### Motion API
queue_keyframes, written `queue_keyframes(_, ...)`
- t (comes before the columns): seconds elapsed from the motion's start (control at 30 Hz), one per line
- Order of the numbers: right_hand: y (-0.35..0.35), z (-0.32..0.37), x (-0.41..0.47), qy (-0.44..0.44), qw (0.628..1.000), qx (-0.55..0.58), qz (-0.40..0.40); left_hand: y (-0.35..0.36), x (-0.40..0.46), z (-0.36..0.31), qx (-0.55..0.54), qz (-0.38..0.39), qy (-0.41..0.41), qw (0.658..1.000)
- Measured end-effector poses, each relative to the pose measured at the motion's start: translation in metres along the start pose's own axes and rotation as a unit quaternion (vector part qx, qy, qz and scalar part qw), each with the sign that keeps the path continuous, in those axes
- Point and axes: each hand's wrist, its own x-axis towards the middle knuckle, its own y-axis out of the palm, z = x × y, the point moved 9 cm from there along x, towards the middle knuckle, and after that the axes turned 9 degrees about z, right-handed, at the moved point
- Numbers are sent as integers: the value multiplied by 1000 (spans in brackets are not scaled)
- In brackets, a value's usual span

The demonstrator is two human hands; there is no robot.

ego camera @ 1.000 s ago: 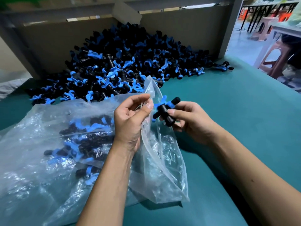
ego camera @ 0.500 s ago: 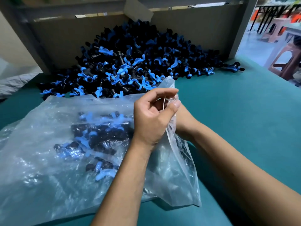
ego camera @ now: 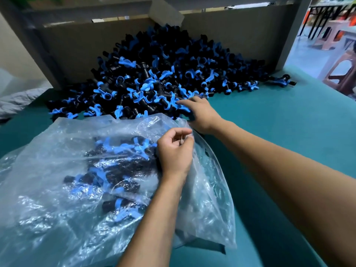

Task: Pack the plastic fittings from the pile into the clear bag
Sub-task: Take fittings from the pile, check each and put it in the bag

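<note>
- The left hand [ego camera: 176, 151] pinches the rim of the clear bag [ego camera: 57, 189] between thumb and curled fingers, holding the mouth up just above the table [ego camera: 279, 122].
- Below and to the left of that grip the bag spreads flat and crinkled; black-and-blue fittings lie inside it, the nearest just left of the knuckles and others lower down towards the left forearm.
- To the right of the grip a loose flap of bag hangs down to the table, passing under the left wrist and ending in a corner near the right forearm.
- The right hand [ego camera: 200, 114] lies just above and right of the left hand, beyond the bag's rim, palm down at the near edge of the pile [ego camera: 163, 74].
- Its fingers [ego camera: 185, 102] reach left into the fittings and touch them; motion blur hides whether they are closed round one, so I cannot tell if anything is held.
- The pile rises behind both hands, heaped against a cardboard wall [ego camera: 77, 45], and its front fringe touches the bag's far rim.
- A stray fitting [ego camera: 281, 80] lies well to the right of the right hand, at the pile's far tip.
- Past the wall's right end, stools [ego camera: 341, 72] stand on a pale floor.
</note>
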Motion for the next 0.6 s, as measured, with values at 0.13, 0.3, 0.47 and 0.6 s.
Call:
queue_keyframes(0.13, 1, -5, 7, 39, 998, -38, -24, -1, 0, 3, 6, 2, -6, 1000)
queue_keyframes(0.3, -15, -26, -25, 70, 990, -50, -116, -1, -2, -3, 21, 0, 4, 1000)
queue_keyframes(0.47, -46, -63, -85, 69, 961, 40, -263, -2, -4, -6, 43, 0, 10, 999)
queue_keyframes(0.6, -44, -88, -133, 75, 830, 432, -344, -2, -4, -5, 57, 8, 11, 998)
